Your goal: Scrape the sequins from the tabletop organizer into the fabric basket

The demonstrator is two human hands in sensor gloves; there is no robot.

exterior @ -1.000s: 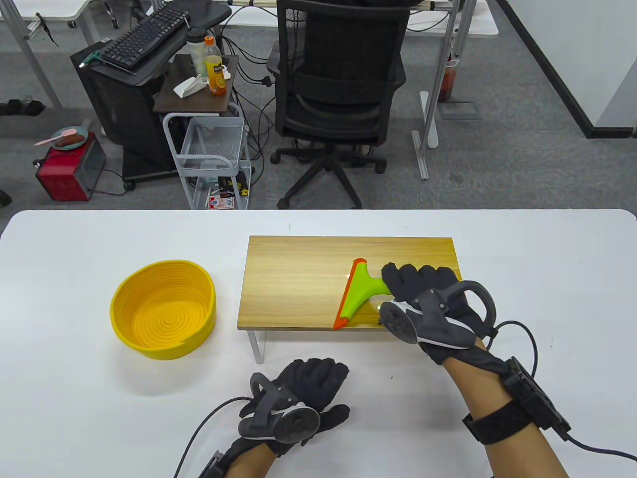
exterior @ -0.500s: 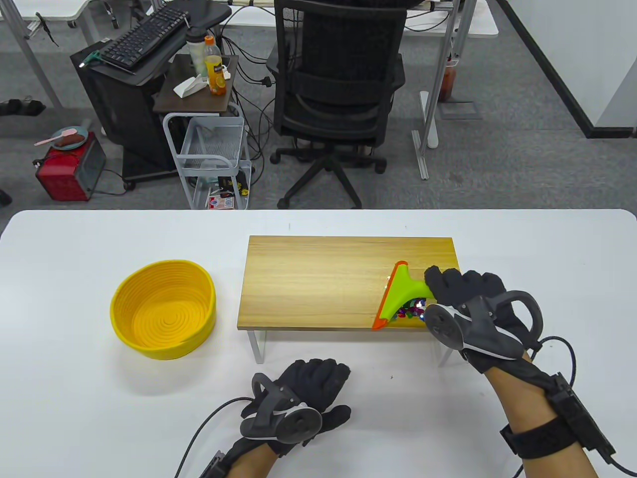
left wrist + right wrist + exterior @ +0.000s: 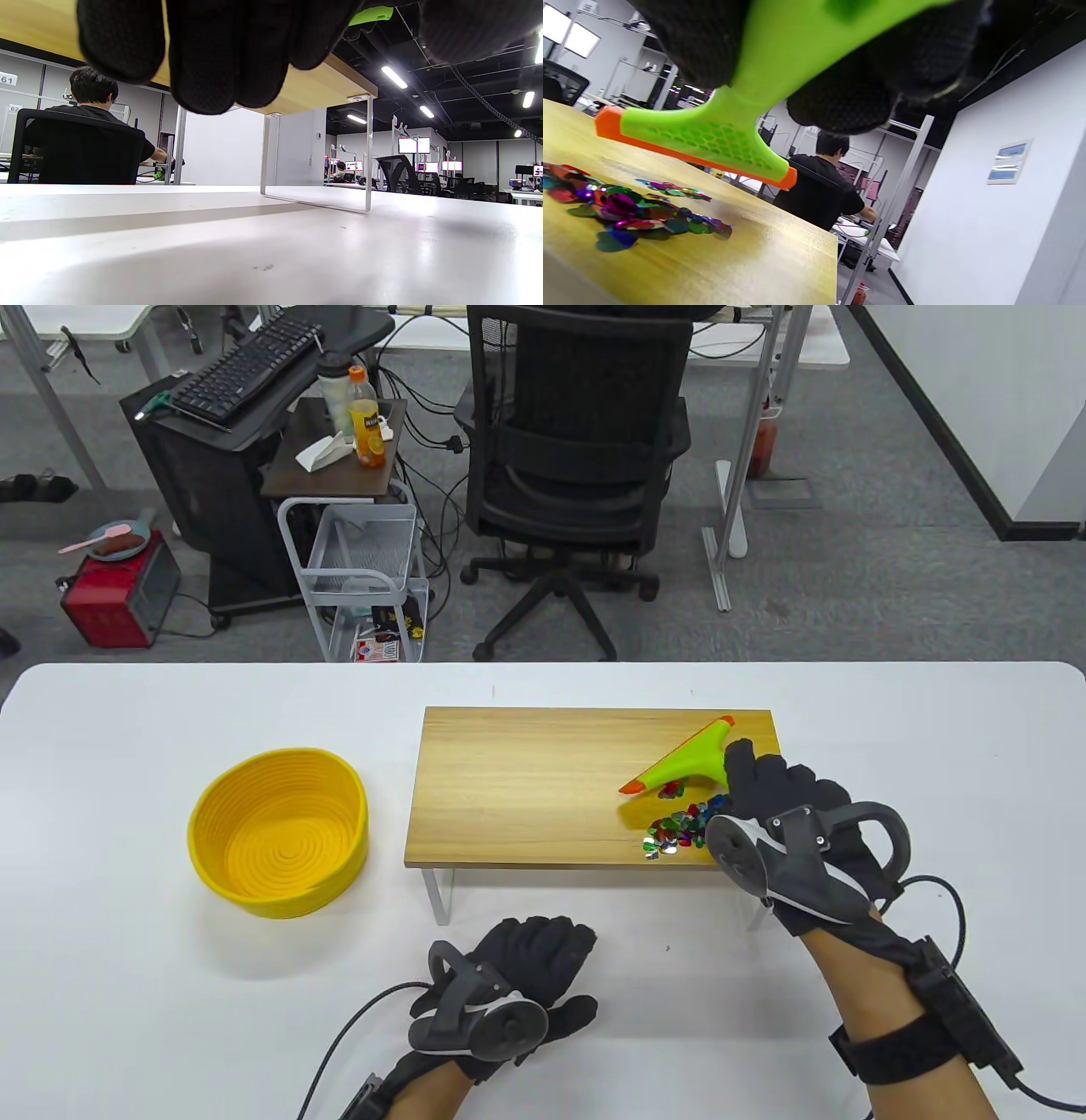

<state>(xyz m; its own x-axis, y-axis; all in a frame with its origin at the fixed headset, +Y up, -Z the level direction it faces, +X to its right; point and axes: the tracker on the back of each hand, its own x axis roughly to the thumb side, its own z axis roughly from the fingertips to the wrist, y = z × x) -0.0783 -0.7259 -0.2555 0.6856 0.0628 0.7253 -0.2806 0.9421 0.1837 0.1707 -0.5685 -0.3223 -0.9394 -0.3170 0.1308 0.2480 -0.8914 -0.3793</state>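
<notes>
At the organizer's right end: right hand grips the handle of the green scraper, fingers wrapped round it; tracker on the back of the hand.
Scraper: lifted clear of the wood in the right wrist view, orange blade edge above and beyond the sequins, not touching them; in the table view the blade runs diagonally from the far right corner toward the middle.
Left hand: palm down on the tabletop at the near edge, in front of the organizer, fingers stretched out flat, holding nothing.
Sequins: loose multicoloured pile on the organizer top, near its front right corner, just left of the right hand.
Tabletop organizer: wooden shelf on white metal legs, mid tabletop, long side across.
Fabric basket: yellow, round, upright, left of the organizer and apart from it; no sequins visible inside.
Table: white, carries all of it.
</notes>
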